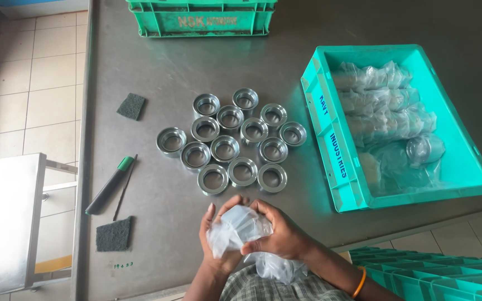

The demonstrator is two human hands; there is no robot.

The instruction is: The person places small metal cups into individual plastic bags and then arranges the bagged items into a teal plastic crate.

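Observation:
My left hand (214, 245) and my right hand (279, 233) both grip a clear plastic bag (241, 228) at the near edge of the steel table (157, 72); what is inside it is hard to make out. More bag plastic (277, 267) hangs below my right hand. Just beyond my hands, several shiny metal rings (231, 142) lie in a tight cluster on the table, open sides up.
A teal crate (336, 150) at right holds several plastic-wrapped rings (389, 120). Another green crate (202, 22) stands at the far edge. Two dark scrub pads (131, 106) (114, 234) and a green-capped marker (110, 185) lie at left. Stacked teal crates (436, 276) sit at bottom right.

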